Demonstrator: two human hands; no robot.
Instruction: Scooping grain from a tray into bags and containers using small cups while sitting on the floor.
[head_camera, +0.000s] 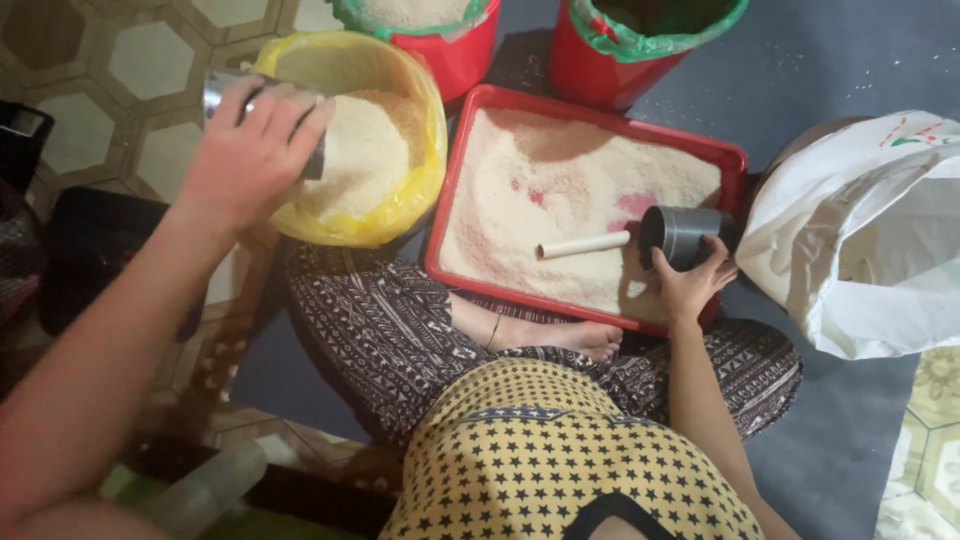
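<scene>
The left hand (250, 150) is closed around a shiny metal cup (225, 95), held tilted over the yellow-lined bucket (400, 190) of pale grain at about 11 o'clock from the person's lap; the fingers cover most of the cup, so its mouth is hard to make out. The right hand (695, 285) wraps its fingers around a dark metal cup (680, 235) lying on its side at the red tray (600, 110)'s right edge, around 1 o'clock, open mouth facing left. A pale tube (585, 245) lies on the grain just left of that cup, near but apart from it.

The tray's near rim sits just above a bare foot (580, 338), leaving little room there. 2 red buckets (590, 70) with green liners crowd the tray's far edge at 12 o'clock and are cut off by the frame. A white sack (860, 240) presses close at 3 o'clock, its contents hidden. Open blue mat (830, 450) lies at 4 o'clock. Dark shapes at 9 o'clock are too dim to identify.
</scene>
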